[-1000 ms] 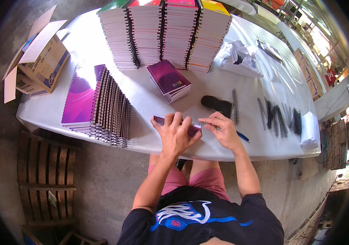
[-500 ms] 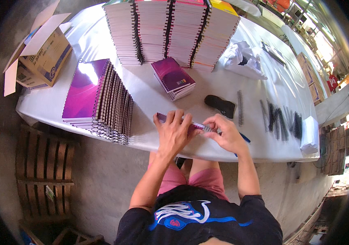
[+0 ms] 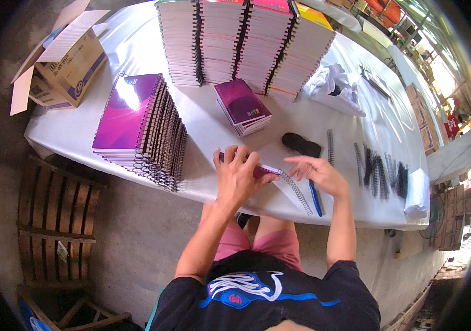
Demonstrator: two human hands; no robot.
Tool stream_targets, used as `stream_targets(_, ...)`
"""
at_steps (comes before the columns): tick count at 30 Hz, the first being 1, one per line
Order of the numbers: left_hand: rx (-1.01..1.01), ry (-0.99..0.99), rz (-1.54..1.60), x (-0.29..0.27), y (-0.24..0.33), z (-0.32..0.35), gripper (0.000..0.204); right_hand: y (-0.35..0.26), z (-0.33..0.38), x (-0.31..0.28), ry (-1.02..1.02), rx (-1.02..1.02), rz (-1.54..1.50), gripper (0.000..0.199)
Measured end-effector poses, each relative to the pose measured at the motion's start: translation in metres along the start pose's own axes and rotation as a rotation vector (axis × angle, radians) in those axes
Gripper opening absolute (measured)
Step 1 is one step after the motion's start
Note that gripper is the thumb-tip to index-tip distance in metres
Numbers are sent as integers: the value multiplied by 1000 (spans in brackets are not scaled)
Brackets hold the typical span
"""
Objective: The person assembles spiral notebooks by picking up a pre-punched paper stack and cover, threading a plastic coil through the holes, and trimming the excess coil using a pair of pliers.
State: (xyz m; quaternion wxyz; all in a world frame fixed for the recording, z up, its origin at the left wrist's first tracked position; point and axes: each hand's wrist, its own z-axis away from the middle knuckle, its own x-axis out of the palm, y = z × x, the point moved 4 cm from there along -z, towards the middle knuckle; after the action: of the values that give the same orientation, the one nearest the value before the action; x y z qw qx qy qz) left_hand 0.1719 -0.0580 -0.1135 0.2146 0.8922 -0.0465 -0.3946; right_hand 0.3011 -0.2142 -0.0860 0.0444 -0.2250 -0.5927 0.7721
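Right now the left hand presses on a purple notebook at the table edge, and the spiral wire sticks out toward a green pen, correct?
Not quite: the pen is blue, as the head view shows. The left hand does press the purple notebook, with the spiral wire sticking out.

I count four tall stacks of spiral-bound notebooks (image 3: pixel 246 38) at the back of my table, one leaning pile of purple-covered notebooks (image 3: pixel 136 121), one small purple-covered stack (image 3: pixel 242 106), one brown cardboard box (image 3: pixel 61 60), and one blue-handled tool (image 3: pixel 315 198).
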Motion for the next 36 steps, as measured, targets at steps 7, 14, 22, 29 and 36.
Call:
stream_targets(7, -38, 38, -50, -1, 4, -3, 55, -10, 14, 26, 437, -224, 341, 23)
stream_targets(14, -47, -118, -33, -4, 4, -9, 56, -11, 9, 15, 394, -429, 408, 21)
stream_targets(22, 18, -40, 20, -7, -1, -2, 55, 16, 3, 12, -49, 355, -49, 30)
stream_targets(29, 78, 34, 92, -7, -1, -1, 53, 32, -22, -19, 514, -53, 1102, 51)
stream_targets(36, 88, 36, 145, -8, -7, 4, 52, 19, -17, -12, 130, -353, -249, 28)
